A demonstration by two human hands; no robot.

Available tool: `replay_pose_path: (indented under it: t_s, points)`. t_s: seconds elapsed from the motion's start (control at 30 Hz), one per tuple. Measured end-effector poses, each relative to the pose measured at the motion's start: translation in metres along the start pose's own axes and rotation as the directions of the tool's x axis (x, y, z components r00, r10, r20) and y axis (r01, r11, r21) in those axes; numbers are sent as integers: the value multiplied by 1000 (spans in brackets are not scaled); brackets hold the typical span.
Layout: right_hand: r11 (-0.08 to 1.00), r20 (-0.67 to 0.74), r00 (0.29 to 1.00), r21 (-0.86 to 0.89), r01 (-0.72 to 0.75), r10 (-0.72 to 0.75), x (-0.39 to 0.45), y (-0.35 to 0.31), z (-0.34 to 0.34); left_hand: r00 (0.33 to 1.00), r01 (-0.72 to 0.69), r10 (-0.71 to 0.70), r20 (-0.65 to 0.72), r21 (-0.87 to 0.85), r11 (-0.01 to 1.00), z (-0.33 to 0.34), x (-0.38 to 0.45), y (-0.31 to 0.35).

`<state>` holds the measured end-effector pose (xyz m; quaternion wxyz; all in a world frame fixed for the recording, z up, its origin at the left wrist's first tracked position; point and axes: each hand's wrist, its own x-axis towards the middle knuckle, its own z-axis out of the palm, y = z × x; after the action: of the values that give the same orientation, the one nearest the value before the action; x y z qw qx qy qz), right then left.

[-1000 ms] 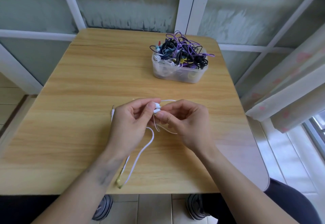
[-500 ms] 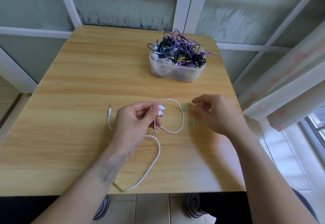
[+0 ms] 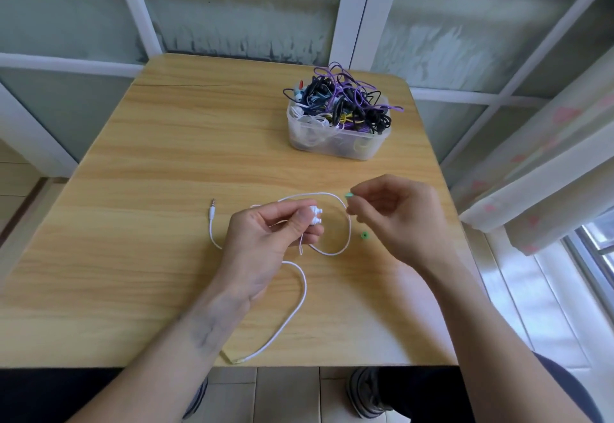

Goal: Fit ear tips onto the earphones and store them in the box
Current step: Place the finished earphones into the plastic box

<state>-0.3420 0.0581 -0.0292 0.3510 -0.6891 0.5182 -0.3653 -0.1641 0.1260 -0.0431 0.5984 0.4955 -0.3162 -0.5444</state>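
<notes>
Since half a second ago: right hand [image 3: 397, 219] has lifted one green tip [image 3: 349, 195] off the surface [image 3: 159, 163]; second tip [image 3: 365, 234] unmoved. Left hand [image 3: 265, 239] much as before.

Head view, the only one:
- Left hand, near centre, fingers and thumb curled, pinching both white earbuds [image 3: 315, 215] side by side; bare nozzles point right.
- Right hand, just right of the earbuds, fingers curled, thumb and forefinger pinching the lifted tip at its far-left edge. Tip near the earbuds, not touching them.
- Second tip lies on the surface below the right hand's fingers, just right of the cable loop.
- White cable [image 3: 300, 293] loops from the earbuds far and right, back under the left hand, then sweeps toward the near edge.
- Plug [image 3: 212, 205] rests on the surface left of the left hand.
- Clear box [image 3: 335, 143] at far right of the surface, heaped with tangled purple, black and white earphones [image 3: 345, 103], some spilling over the rim. Well apart from both hands.
</notes>
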Motion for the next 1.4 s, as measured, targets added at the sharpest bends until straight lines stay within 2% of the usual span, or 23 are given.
replay_pose_path:
  t_s: [0.07, 0.33, 0.47, 0.63, 0.77, 1.17, 1.4]
  points:
    - [990, 50, 999, 139, -8, 1, -8, -11, 5, 1000, -9, 9, 3, 0, 1000, 1, -1, 1]
    - [941, 125, 992, 336, -33, -10, -16, -18, 17, 998, -64, 64, 11, 2, 998, 3, -2, 1]
    - [936, 185, 982, 350, -40, -27, -15, -19, 15, 997, -83, 83, 6, -10, 996, 4, -2, 1]
    - [891, 223, 974, 449, -75, -30, -15, -19, 15, 995, -96, 96, 14, -22, 995, 4, -3, 2]
    - [827, 208, 978, 545, -137, 24, -15, -18, 17, 995, -101, 102, 15, -29, 994, 4, -4, 2]
    - [858, 269, 962, 505, -96, -50, -14, -19, 12, 995, -98, 99, 11, -15, 995, 3, -3, 1]
    - [879, 326, 943, 467, -97, -69, -12, -12, 8, 996, -59, 58, 70, 20, 998, 1, -4, 2]
